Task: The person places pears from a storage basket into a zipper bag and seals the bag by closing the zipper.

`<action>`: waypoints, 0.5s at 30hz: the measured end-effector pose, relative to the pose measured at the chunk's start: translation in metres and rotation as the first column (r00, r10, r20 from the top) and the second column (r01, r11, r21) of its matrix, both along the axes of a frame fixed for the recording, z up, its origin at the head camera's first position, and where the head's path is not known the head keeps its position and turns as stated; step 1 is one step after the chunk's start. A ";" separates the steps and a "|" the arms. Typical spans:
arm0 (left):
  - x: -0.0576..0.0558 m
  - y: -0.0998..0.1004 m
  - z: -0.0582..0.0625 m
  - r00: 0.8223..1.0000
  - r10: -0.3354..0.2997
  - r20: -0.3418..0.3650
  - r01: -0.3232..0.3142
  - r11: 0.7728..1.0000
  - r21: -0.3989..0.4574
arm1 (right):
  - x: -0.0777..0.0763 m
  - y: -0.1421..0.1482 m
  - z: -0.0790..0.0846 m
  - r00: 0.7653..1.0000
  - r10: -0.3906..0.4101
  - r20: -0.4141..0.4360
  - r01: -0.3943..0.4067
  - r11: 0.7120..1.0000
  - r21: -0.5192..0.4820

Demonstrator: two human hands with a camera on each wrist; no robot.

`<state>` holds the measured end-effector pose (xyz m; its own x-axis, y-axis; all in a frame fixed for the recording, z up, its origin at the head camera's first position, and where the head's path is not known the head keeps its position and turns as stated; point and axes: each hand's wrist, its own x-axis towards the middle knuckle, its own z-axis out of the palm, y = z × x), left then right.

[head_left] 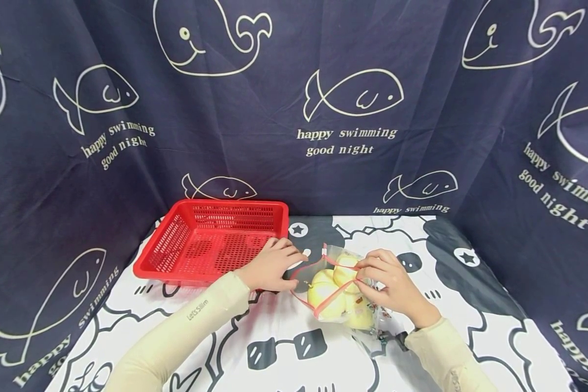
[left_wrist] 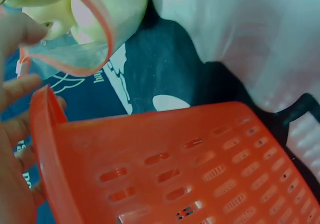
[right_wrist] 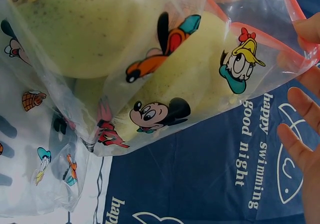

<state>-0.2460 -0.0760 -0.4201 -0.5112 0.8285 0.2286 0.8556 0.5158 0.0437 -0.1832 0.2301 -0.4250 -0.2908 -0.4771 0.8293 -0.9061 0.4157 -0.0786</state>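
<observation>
A clear zip bag point(head_left: 323, 314) with a red zip edge and cartoon prints lies on the sheet, its mouth spread wide toward the left. Several pale yellow fruits point(head_left: 322, 295), speckled like pears, fill it; they show large in the right wrist view. My right hand point(head_left: 387, 280) pinches the bag's red edge between thumb and forefinger, the other fingers spread. Between the bag and a red basket point(head_left: 210, 204) is my left hand point(head_left: 273, 265), its fingers extended by the bag's mouth. In the left wrist view those fingers point(left_wrist: 17, 91) pass beside the basket's rim; nothing is gripped there.
The red slotted plastic basket stands at the back left, with no fruit visible inside. A white cartoon-print sheet point(head_left: 284, 375) covers the table. Dark blue curtain point(head_left: 348, 185) with fish and whale drawings encloses the back and both sides.
</observation>
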 end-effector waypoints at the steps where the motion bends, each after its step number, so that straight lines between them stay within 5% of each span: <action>1: 0.001 0.000 -0.001 1.000 0.015 -0.015 -0.015 1.000 -0.009 | 0.000 0.000 0.000 1.000 0.001 0.001 -0.001 1.000 0.000; 8: 0.004 0.003 -0.011 0.987 0.115 -0.109 -0.124 0.989 -0.082 | -0.001 0.000 0.001 1.000 0.003 -0.001 -0.003 1.000 0.002; 15: 0.008 0.009 -0.019 0.969 0.135 -0.205 -0.148 0.988 -0.048 | 0.000 0.000 0.002 1.000 -0.001 -0.004 0.001 1.000 0.005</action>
<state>-0.2378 -0.0674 -0.4389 -0.5730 0.7671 0.2886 0.7617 0.6284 -0.1578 -0.1832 0.2300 -0.4235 -0.2877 -0.4809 0.8282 -0.9060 0.4169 -0.0727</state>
